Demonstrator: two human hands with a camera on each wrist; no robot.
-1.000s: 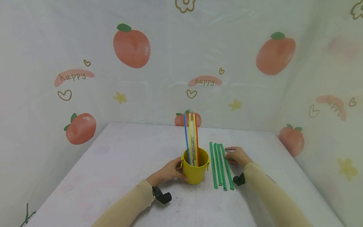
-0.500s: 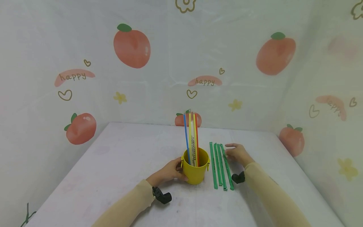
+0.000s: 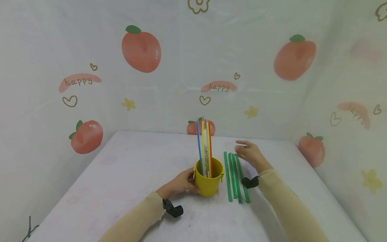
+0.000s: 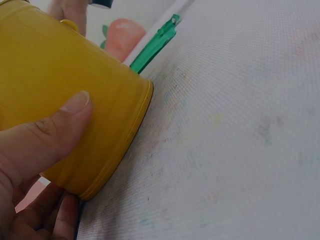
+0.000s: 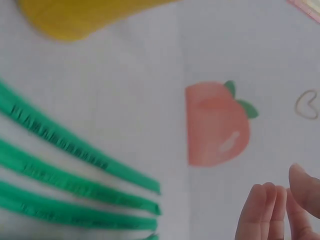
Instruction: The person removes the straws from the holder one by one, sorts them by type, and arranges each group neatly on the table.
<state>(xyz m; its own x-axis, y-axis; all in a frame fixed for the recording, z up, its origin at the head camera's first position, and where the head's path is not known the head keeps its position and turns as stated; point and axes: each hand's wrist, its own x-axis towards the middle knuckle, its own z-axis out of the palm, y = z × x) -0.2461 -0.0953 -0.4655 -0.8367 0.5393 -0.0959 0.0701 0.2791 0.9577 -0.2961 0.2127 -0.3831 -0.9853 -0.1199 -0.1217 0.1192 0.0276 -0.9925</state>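
A small yellow bucket with side handles stands upright on the table. My left hand grips its left side; in the left wrist view the thumb lies on the wall, with other fingers near the base. Several long straws, blue, yellow, red and white-wrapped, stand in the bucket. To its right, several green paper-wrapped straws lie roughly side by side. Over their far ends hovers my right hand, fingers loosely extended and holding nothing. The right wrist view shows print on one green wrapper.
Around the bucket and green straws spreads a white-covered table. Behind it hangs a white backdrop printed with peaches and hearts, and it continues along both sides. Black wrist cameras, such as the right one, sit on both wrists.
My right hand has lifted from beside the rightmost green straw and moved away toward the table's back, slightly left. The left hand, bucket and straws stay in place.
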